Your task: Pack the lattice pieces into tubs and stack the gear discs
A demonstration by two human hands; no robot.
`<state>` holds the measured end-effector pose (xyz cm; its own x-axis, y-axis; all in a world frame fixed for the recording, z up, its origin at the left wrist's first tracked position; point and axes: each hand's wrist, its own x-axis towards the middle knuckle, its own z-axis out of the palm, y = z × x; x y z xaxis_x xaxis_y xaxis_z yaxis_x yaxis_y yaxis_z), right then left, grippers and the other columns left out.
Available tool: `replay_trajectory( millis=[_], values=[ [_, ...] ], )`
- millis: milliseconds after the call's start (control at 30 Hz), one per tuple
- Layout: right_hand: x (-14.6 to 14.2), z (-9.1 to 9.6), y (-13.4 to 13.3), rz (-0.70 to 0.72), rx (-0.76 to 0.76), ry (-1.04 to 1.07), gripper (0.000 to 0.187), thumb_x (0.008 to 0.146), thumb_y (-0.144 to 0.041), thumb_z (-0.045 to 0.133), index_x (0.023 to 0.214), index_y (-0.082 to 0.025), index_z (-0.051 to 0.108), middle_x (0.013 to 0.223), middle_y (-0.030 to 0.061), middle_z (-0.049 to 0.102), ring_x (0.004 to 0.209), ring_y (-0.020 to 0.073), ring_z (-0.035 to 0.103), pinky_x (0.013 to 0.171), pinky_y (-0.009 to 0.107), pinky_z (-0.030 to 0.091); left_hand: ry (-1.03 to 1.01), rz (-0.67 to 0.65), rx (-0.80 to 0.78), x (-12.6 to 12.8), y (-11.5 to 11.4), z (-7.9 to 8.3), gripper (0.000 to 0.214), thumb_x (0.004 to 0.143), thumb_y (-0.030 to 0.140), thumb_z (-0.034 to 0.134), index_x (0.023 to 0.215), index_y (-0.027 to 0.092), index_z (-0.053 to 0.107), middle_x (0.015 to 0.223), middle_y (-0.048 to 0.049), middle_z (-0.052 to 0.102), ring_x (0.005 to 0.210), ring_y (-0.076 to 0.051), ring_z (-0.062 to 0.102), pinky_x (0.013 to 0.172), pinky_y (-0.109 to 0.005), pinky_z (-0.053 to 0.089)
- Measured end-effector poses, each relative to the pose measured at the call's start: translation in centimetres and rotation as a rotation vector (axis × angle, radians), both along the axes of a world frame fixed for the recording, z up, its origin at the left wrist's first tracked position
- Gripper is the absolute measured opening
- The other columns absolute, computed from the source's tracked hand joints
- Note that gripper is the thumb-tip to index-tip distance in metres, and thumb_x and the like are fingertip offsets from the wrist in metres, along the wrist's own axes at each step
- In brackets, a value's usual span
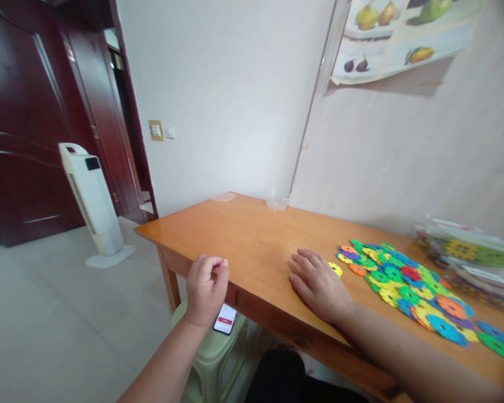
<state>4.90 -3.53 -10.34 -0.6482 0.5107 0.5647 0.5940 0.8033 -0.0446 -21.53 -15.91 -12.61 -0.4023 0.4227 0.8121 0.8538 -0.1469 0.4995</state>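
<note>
My right hand lies flat, palm down, on the wooden table, fingers stretched out, just left of a spread of colourful plastic snowflake discs. A yellow disc sits right beside its fingers. My left hand hovers off the table's front edge with its fingers curled in a loose fist; nothing shows in it. Below it a phone rests on a pale green stool.
A clear bag of more discs lies at the right by the wall. A clear plastic cup and a lid stand at the table's far edge. A white tower fan stands on the floor near a dark red door.
</note>
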Motion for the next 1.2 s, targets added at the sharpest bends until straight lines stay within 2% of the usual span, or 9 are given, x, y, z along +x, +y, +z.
replay_trajectory(
  millis=[100, 167, 267, 400, 533, 733, 867, 967, 1200],
  values=[
    [0.7, 0.3, -0.1, -0.009, -0.005, 0.039, 0.038, 0.092, -0.032, 0.050, 0.126, -0.017, 0.059, 0.133, 0.0162, 0.058, 0.127, 0.0304, 0.051, 0.105, 0.050, 0.044, 0.025, -0.087, -0.014, 1.5, 1.8, 2.5, 0.013, 0.091, 0.030, 0.056, 0.081, 0.021, 0.058, 0.083, -0.0030, 0.061, 0.083, -0.018, 0.059, 0.078, -0.029, 0.045],
    [1.6, 0.5, -0.1, -0.027, -0.021, 0.063, 0.037, 0.092, -0.031, 0.050, 0.124, -0.017, 0.060, 0.130, 0.0155, 0.060, 0.122, 0.0293, 0.055, 0.102, 0.047, 0.047, 0.008, -0.162, -0.106, 2.1, 3.2, 3.2, 0.017, 0.092, 0.032, 0.053, 0.081, 0.021, 0.058, 0.081, -0.0022, 0.061, 0.081, -0.017, 0.059, 0.075, -0.028, 0.044],
    [3.4, 1.0, -0.3, -0.070, -0.051, 0.075, 0.030, 0.093, -0.030, 0.049, 0.116, -0.018, 0.063, 0.114, 0.0130, 0.067, 0.106, 0.0265, 0.062, 0.093, 0.043, 0.051, -0.009, -0.246, -0.282, 2.6, 5.4, 3.3, 0.022, 0.093, 0.036, 0.051, 0.077, 0.021, 0.058, 0.075, -0.0002, 0.060, 0.074, -0.015, 0.057, 0.069, -0.026, 0.042],
    [6.0, 1.6, -0.6, -0.068, 0.010, 0.072, 0.023, 0.093, -0.030, 0.050, 0.105, -0.018, 0.065, 0.100, 0.0115, 0.067, 0.097, 0.0262, 0.062, 0.088, 0.042, 0.049, -0.004, -0.276, -0.449, 2.9, 7.2, 2.8, 0.024, 0.090, 0.039, 0.053, 0.075, 0.021, 0.059, 0.076, -0.0006, 0.064, 0.073, -0.015, 0.057, 0.066, -0.025, 0.039],
    [7.8, 1.9, -0.7, -0.028, 0.040, 0.081, 0.020, 0.094, -0.028, 0.049, 0.105, -0.019, 0.063, 0.098, 0.0103, 0.066, 0.095, 0.0253, 0.061, 0.087, 0.041, 0.048, -0.003, -0.257, -0.516, 2.7, 7.4, 2.7, 0.027, 0.089, 0.042, 0.053, 0.073, 0.020, 0.060, 0.076, -0.0016, 0.065, 0.072, -0.016, 0.057, 0.064, -0.026, 0.037],
    [10.5, 2.0, 0.0, -0.069, 0.035, 0.094, 0.018, 0.094, -0.030, 0.050, 0.098, -0.021, 0.064, 0.096, 0.0091, 0.066, 0.092, 0.0245, 0.060, 0.081, 0.038, 0.048, -0.058, -0.277, -0.539, 2.1, 7.3, 2.7, 0.027, 0.087, 0.044, 0.053, 0.074, 0.020, 0.059, 0.073, 0.0001, 0.064, 0.069, -0.016, 0.056, 0.063, -0.026, 0.038],
    [12.2, 1.7, 0.1, -0.087, 0.043, 0.085, 0.014, 0.093, -0.029, 0.051, 0.089, -0.021, 0.063, 0.087, 0.0071, 0.064, 0.083, 0.0222, 0.059, 0.076, 0.035, 0.046, -0.093, -0.277, -0.549, 1.9, 7.4, 2.7, 0.028, 0.086, 0.045, 0.054, 0.075, 0.020, 0.060, 0.073, 0.0005, 0.065, 0.069, -0.015, 0.057, 0.063, -0.025, 0.038],
    [12.3, 1.5, 0.1, -0.098, 0.065, 0.099, 0.015, 0.093, -0.028, 0.051, 0.084, -0.020, 0.062, 0.081, 0.0064, 0.062, 0.079, 0.0212, 0.058, 0.074, 0.034, 0.045, -0.096, -0.271, -0.558, 1.9, 7.5, 2.8, 0.028, 0.085, 0.046, 0.054, 0.075, 0.020, 0.060, 0.073, 0.0004, 0.066, 0.069, -0.016, 0.057, 0.063, -0.025, 0.038],
    [10.8, 1.5, 0.2, -0.085, 0.100, 0.073, 0.023, 0.094, -0.029, 0.048, 0.076, -0.021, 0.060, 0.075, 0.0061, 0.060, 0.076, 0.0208, 0.056, 0.070, 0.033, 0.043, -0.099, -0.259, -0.570, 1.8, 7.5, 2.8, 0.032, 0.085, 0.049, 0.053, 0.075, 0.020, 0.060, 0.073, 0.0003, 0.066, 0.069, -0.016, 0.058, 0.063, -0.025, 0.038]
  ],
)
